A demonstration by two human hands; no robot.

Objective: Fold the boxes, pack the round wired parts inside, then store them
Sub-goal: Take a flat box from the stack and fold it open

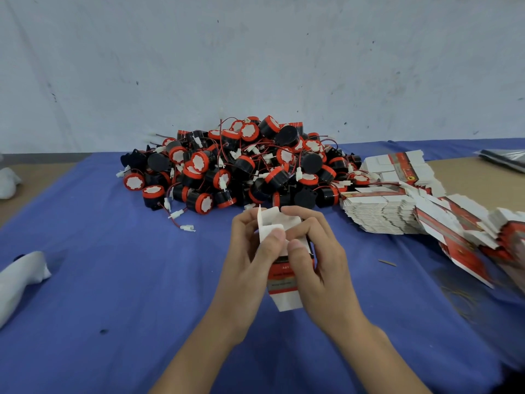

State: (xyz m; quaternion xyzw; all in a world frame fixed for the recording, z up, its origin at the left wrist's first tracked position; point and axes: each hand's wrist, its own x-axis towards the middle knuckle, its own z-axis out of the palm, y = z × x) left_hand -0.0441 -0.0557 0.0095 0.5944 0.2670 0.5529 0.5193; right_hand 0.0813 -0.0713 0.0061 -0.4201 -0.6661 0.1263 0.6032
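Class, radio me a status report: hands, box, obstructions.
Left hand and right hand gripping one box, top flaps open. Pile of round wired parts beyond. Flat boxes stacked right. Nothing blocking.

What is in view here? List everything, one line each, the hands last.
round wired parts: a heap, too many to count, black with red caps, white discs and red wires, back centre by the wall
flat box blanks: several slumped stacks, white and red, right of the heap
folded box: one, white with red and grey print, centre, top flaps open
blue cloth: one, blue, covering the table
white bundle: one, white, near left edge
clear bag: one, transparent, far right edge
left hand: one, gripping the box's left side
right hand: one, gripping its right side
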